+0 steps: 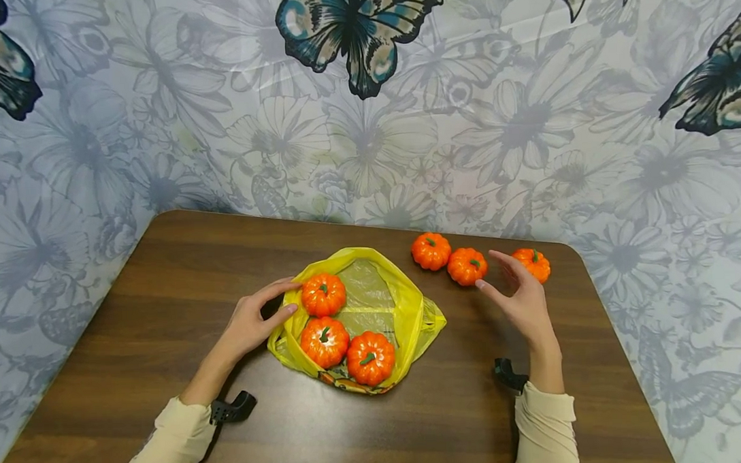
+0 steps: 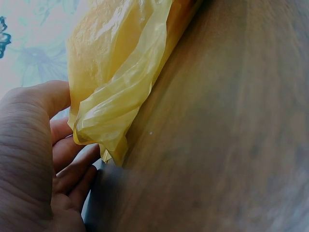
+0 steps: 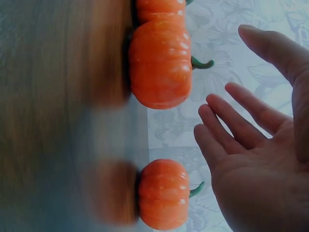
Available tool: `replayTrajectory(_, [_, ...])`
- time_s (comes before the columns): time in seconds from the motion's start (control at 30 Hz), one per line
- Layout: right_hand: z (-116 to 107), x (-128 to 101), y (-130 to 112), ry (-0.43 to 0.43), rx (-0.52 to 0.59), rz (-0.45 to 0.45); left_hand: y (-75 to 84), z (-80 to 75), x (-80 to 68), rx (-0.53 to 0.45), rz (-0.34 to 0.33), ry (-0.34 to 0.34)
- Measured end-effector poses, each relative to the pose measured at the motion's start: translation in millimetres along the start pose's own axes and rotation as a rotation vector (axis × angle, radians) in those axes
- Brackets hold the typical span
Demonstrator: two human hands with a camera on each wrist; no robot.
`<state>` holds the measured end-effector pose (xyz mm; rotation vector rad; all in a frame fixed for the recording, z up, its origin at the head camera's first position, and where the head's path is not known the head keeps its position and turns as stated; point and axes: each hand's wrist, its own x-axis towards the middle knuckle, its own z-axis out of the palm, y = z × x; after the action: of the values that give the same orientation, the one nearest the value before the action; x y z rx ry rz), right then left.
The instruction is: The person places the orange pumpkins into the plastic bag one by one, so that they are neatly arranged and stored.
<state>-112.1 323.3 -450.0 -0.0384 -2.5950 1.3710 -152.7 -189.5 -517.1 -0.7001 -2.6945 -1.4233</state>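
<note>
Nearest, three small orange pumpkins [image 1: 343,331] sit in an open yellow plastic bag [image 1: 410,319] on the brown table [image 1: 135,349]. The left hand [image 1: 251,324] rests at the bag's left edge, its fingers around the farthest of them. Farther right, the right hand [image 1: 523,301] hovers slack-fingered and empty beside three more pumpkins [image 1: 466,265] standing in a row.

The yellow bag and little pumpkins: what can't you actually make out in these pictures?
- Yellow bag: its printed underside, hidden by the pumpkins in the head view.
- Left hand: whether it touches the bag; the left wrist view is too close.
- Far pumpkin: partly behind the right hand.
- Table: blurred in the right wrist view.
</note>
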Motion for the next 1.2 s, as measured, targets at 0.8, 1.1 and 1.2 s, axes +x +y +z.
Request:
replayTrajectory(0.8, [33, 12, 14, -0.095, -0.016, 0.067, -0.8, -7.9, -4.5, -0.002, 0.01, -0.024])
replayTrajectory(1.1, [35, 9, 17, -0.099, -0.015, 0.06, -2.1, -6.9, -5.9, -0.004, 0.008, -0.021])
replayTrajectory(1.2, [35, 9, 18, -0.078, -0.033, 0.057, -2.8, -6.5, -5.3, -0.006, 0.017, -0.017])
